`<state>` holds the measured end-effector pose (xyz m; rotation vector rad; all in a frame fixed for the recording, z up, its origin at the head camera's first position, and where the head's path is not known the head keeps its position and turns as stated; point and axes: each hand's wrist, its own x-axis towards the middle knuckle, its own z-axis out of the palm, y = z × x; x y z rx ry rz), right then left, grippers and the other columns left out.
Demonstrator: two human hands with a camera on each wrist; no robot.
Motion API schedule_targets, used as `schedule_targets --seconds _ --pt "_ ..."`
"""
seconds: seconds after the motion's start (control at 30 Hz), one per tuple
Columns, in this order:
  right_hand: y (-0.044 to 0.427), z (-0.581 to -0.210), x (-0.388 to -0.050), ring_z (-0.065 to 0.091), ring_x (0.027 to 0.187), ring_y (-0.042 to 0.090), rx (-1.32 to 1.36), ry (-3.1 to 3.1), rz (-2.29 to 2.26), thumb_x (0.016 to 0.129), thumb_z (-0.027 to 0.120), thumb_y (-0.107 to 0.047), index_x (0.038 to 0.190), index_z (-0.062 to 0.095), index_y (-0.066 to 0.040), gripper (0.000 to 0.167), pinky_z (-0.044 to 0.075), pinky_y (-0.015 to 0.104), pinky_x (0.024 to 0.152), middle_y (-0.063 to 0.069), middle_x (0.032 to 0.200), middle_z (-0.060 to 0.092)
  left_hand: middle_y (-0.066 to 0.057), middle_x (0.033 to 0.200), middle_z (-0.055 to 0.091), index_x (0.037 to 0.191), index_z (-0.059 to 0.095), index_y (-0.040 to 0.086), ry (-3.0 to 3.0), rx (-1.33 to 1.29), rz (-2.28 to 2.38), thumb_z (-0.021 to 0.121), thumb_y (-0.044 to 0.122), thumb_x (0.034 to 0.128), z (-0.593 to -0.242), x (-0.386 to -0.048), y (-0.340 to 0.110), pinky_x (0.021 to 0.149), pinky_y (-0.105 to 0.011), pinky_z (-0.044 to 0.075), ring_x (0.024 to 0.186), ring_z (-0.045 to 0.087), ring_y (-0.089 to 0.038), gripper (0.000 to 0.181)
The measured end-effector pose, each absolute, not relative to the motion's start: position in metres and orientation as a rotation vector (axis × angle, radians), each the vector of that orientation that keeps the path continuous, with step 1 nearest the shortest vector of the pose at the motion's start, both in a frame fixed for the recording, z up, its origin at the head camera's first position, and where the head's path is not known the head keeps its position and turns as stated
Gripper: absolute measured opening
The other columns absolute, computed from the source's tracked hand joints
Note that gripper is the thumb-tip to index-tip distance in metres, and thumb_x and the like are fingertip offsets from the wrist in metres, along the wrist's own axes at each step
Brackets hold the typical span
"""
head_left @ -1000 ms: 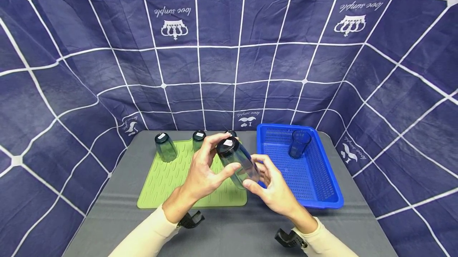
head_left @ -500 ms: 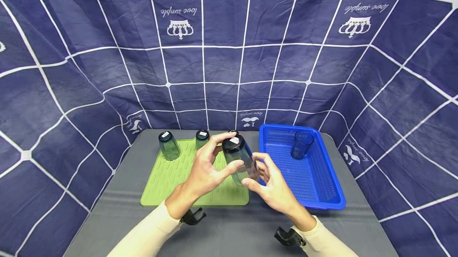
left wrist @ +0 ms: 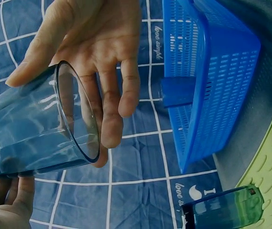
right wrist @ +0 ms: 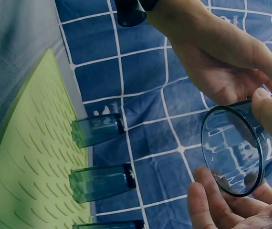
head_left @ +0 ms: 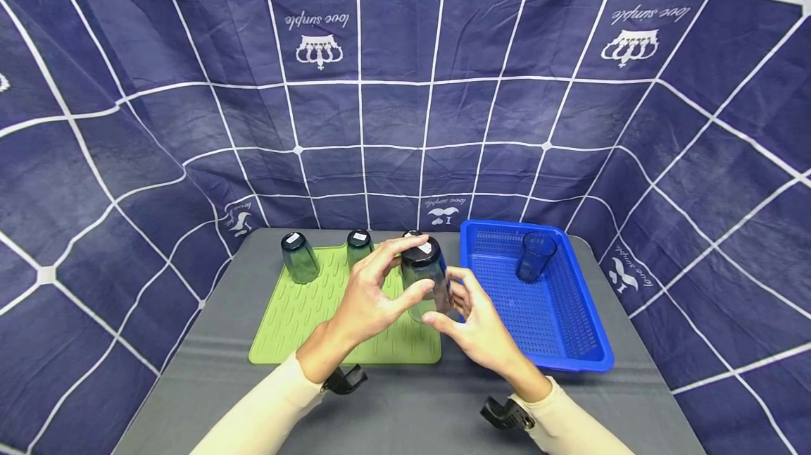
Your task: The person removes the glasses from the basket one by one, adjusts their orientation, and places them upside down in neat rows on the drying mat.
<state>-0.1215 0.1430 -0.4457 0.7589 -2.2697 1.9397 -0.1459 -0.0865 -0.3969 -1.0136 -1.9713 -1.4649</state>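
Note:
A bluish clear drinking glass (head_left: 415,274) is held upside down above the green mat, dark base up, with a white sticker on it. My left hand (head_left: 370,298) grips it near the base, thumb in front and fingers behind. Lower down, my right hand (head_left: 479,326) holds it by the rim end between thumb and fingers. The left wrist view shows the open mouth of the glass (left wrist: 40,126) beside the right palm. In the right wrist view, the right thumb lies on the outside of the glass (right wrist: 231,152), with fingers underneath.
On the green ribbed mat (head_left: 298,335), upturned glasses stand along the back: one glass (head_left: 300,261) at left, another glass (head_left: 360,247) in the middle, a third mostly hidden behind the held one. A blue basket (head_left: 595,328) at right contains one glass (head_left: 536,256).
The held glass has turned from a slant to nearly upright, base still up. Both hands keep their hold and shift slightly with it. The view has moved a little.

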Motion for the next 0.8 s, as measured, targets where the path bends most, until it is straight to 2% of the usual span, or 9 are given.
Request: schedule_targets --seconds 0.3,0.43,0.53,0.6,0.73,0.8 --pt "0.137 -0.446 -0.127 0.079 0.116 0.008 0.740 -2.287 1.910 0.101 0.092 -0.013 0.156 0.048 0.001 0.072 0.063 0.024 0.109 0.022 0.136 0.083 -0.010 0.154 0.076 0.159 0.068 0.013 -2.010 -0.991 -1.450 0.092 0.005 0.0983 -0.399 -0.150 -0.087 0.114 -0.044 0.068 0.138 0.076 -0.020 0.066" --pt "0.134 -0.447 -0.128 0.079 0.114 0.010 0.737 -2.300 1.900 0.101 0.092 -0.012 0.157 0.048 0.000 0.072 0.065 0.028 0.107 0.021 0.135 0.083 -0.008 0.152 0.077 0.159 0.069 0.014 -2.027 -0.986 -1.396 0.094 0.008 0.0972 -0.398 -0.150 -0.087 0.113 -0.041 0.068 0.136 0.076 -0.022 0.066" --pt "0.131 -0.447 -0.129 0.078 0.120 0.009 0.742 -2.312 1.903 0.101 0.093 -0.012 0.159 0.047 0.000 0.075 0.065 0.030 0.110 0.022 0.139 0.082 -0.006 0.150 0.079 0.157 0.071 0.016 -2.044 -0.986 -1.332 0.095 0.012 0.0962 -0.398 -0.150 -0.087 0.116 -0.038 0.065 0.136 0.076 -0.024 0.066" --pt "0.129 -0.448 -0.130 0.077 0.125 0.007 0.742 -2.320 1.911 0.101 0.093 -0.011 0.161 0.047 0.000 0.077 0.065 0.034 0.114 0.022 0.143 0.081 -0.005 0.149 0.080 0.156 0.072 0.017 -2.048 -0.994 -1.296 0.096 0.013 0.0957 -0.398 -0.151 -0.087 0.120 -0.037 0.062 0.136 0.075 -0.025 0.065" --pt "0.126 -0.448 -0.130 0.075 0.131 0.006 0.747 -2.324 1.921 0.100 0.093 -0.010 0.163 0.046 0.001 0.079 0.064 0.050 0.120 0.024 0.148 0.078 -0.005 0.148 0.081 0.154 0.074 0.016 -2.043 -1.015 -1.276 0.097 0.014 0.0949 -0.397 -0.151 -0.087 0.126 -0.037 0.056 0.139 0.075 -0.027 0.064" --pt "0.126 -0.448 -0.130 0.076 0.131 0.006 0.750 -2.323 1.919 0.100 0.093 -0.009 0.162 0.047 0.001 0.079 0.063 0.052 0.120 0.024 0.148 0.079 -0.005 0.147 0.081 0.153 0.074 0.015 -2.037 -1.018 -1.276 0.097 0.013 0.0943 -0.397 -0.152 -0.087 0.126 -0.037 0.056 0.139 0.075 -0.027 0.063"
